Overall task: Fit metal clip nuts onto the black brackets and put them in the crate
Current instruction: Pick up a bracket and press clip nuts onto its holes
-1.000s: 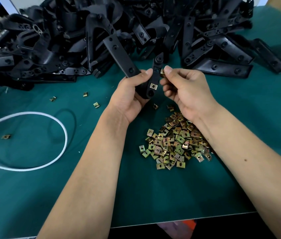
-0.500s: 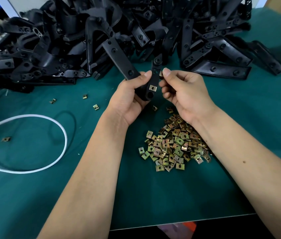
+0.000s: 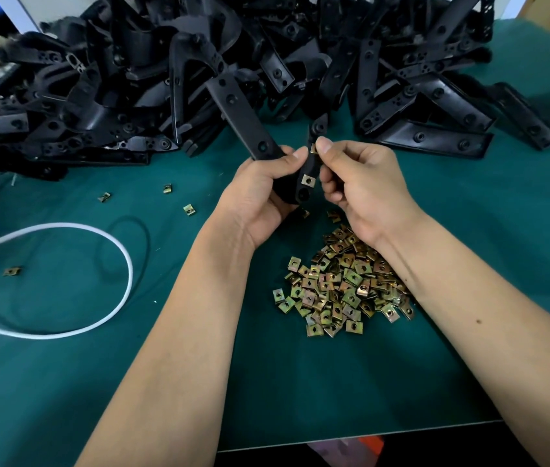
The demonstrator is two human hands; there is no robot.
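We hold one black bracket (image 3: 250,124) up over the green mat (image 3: 300,382), between our two hands. Our left hand (image 3: 256,200) is wrapped around its bend, thumb lying across the top, so that one long arm of the bracket sticks up and away to the left of our knuckles, while a shorter arm rises between the two thumbs. A fitted clip nut (image 3: 308,180) already sits on that shorter arm, just beside our left palm and low between the hands. Our right hand (image 3: 364,190) has its fingers curled, and its thumb and forefinger pinch a second clip nut (image 3: 313,149) against the edge of the same arm, higher up, right at the thumb tip. We cannot tell how far this nut is seated.

Below our right wrist, and partly hidden under that forearm, lies the heap of loose clip nuts (image 3: 341,284). A few stray nuts (image 3: 188,209) lie scattered on the mat to the left of our left hand. Beyond both hands, across the far side of the mat, rises the large pile of black brackets (image 3: 300,62), tangled in all directions. Well off to the left of our left forearm, a white cable (image 3: 122,254) loops over the mat.
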